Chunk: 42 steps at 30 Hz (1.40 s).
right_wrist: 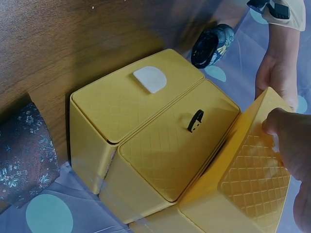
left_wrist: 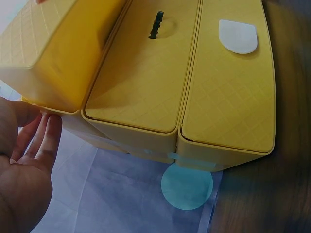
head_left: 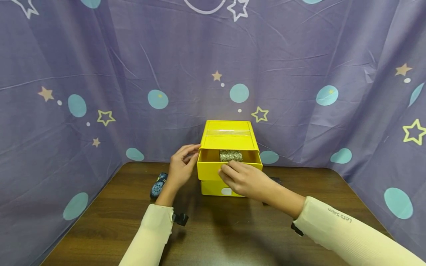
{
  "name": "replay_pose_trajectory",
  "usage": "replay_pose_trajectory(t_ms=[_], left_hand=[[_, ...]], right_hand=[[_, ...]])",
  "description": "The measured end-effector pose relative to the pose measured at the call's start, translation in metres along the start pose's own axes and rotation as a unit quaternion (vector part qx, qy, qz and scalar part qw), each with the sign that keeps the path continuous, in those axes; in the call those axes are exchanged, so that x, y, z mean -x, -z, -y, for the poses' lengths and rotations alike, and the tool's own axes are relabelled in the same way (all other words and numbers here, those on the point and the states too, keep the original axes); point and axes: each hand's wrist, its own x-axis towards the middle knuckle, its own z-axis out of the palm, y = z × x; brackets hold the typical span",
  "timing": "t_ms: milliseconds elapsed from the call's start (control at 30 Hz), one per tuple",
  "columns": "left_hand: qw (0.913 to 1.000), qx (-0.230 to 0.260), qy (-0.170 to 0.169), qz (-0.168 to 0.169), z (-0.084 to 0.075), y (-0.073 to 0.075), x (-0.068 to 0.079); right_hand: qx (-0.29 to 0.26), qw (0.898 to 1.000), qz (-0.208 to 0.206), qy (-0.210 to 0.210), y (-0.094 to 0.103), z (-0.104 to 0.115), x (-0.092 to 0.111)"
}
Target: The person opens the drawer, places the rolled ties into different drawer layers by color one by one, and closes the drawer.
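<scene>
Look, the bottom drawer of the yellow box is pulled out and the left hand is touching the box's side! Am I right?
Not quite: the top drawer is the one pulled out, as the head view shows. The left hand is indeed touching the side of the yellow box.

Curtained booth: star-print purple cloth [head_left: 196, 66] on three sides, wood-grain table [head_left: 116, 221].
</scene>
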Motion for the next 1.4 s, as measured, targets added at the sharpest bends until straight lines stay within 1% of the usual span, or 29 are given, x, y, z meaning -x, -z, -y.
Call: replay_pose_trajectory(t_ms=[367,633,900,1100,1233,1400], left_hand=[[1.0000,-0.005,-0.004,0.001,0.000,0.000,0.000],[0.9999,-0.014,0.003,-0.002,0.001,-0.001,-0.001],[1.0000,-0.009,0.000,-0.002,0.001,0.000,0.000],[1.0000,-0.003,-0.004,0.003,0.001,0.001,0.001],[1.0000,0.000,-0.006,0.003,0.002,0.001,0.001],[1.0000,-0.004,-0.008,0.001,0.002,0.001,0.000]], right_hand=[[0.011,1.000,0.016,0.003,-0.005,-0.002,0.000],[0.008,0.999,0.036,-0.002,-0.007,-0.005,0.000],[0.002,0.999,0.033,-0.003,-0.009,-0.005,-0.001],[0.004,0.999,0.040,-0.013,-0.011,-0.006,-0.001],[-0.001,0.999,0.037,-0.017,-0.013,-0.006,-0.001],[-0.001,0.999,0.036,-0.018,-0.017,-0.008,-0.001]])
